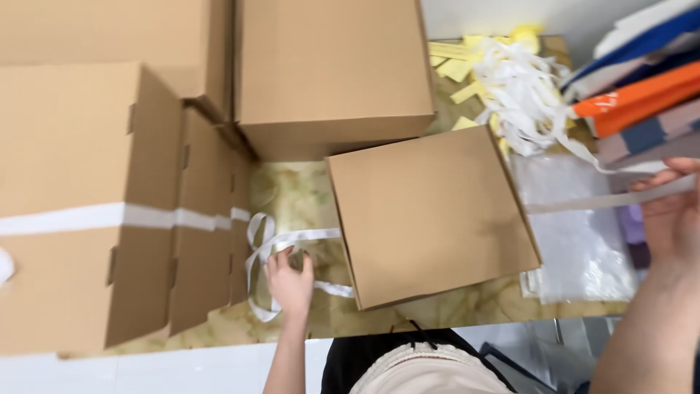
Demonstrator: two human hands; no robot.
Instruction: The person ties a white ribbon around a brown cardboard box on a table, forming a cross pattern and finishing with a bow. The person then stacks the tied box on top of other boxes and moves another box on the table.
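Cardboard box [430, 211] lay between our hands: our left hand [289, 281] pinched the white ribbon [292, 238], our right hand [674, 219] gripped its far-right strip.

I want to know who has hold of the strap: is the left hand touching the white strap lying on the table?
Touching. The head view shows the left hand with its fingers resting on the white strap where it loops on the marbled table beside the small cardboard box.

White ribbon [292, 239] looped under flat brown cardboard box [430, 211] on marbled table [306, 193]
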